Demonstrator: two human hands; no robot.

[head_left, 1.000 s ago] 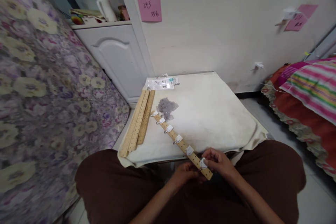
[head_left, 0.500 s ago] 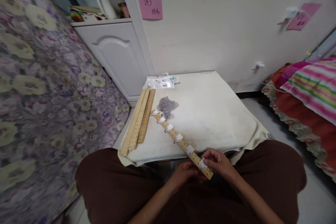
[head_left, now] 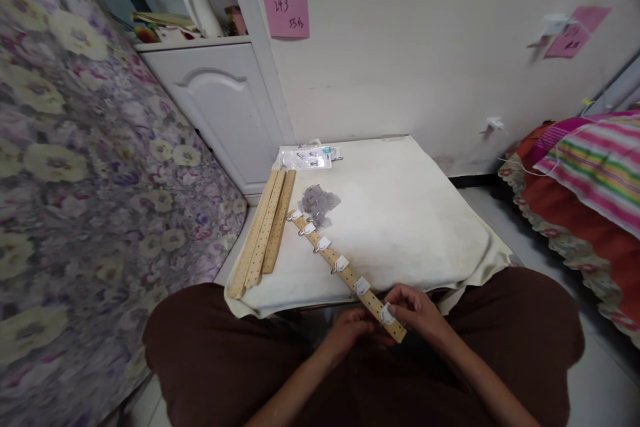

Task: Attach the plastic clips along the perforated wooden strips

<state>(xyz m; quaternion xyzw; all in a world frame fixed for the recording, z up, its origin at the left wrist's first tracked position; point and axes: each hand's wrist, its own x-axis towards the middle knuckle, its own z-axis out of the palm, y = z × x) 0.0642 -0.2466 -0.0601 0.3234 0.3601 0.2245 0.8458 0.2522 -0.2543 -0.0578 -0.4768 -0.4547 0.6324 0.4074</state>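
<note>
A perforated wooden strip (head_left: pixel 327 253) lies slantwise over the table's near edge, its lower end between my hands. Several white tags with small metal rings sit along it, one of them a white tag (head_left: pixel 341 263) midway down. My left hand (head_left: pixel 356 328) is closed around the strip's near end from the left and below, its fingertips partly hidden. On the right, my right hand (head_left: pixel 414 308) pinches the last white tag (head_left: pixel 387 313) near that end. Past the strip's far end lies a crumpled translucent plastic bag (head_left: pixel 317 203) with small pieces in it.
More perforated wooden strips (head_left: pixel 265 230) lie at the left of the cloth-covered table (head_left: pixel 415 213). At the back is a clear package (head_left: pixel 305 157) with small metal parts. A floral curtain (head_left: pixel 100 180) hangs left, and a bed (head_left: pixel 590 200) stands right.
Almost nothing differs. The fingers of both hands have shifted very slightly at the near tag, while the strip stays where it was.
</note>
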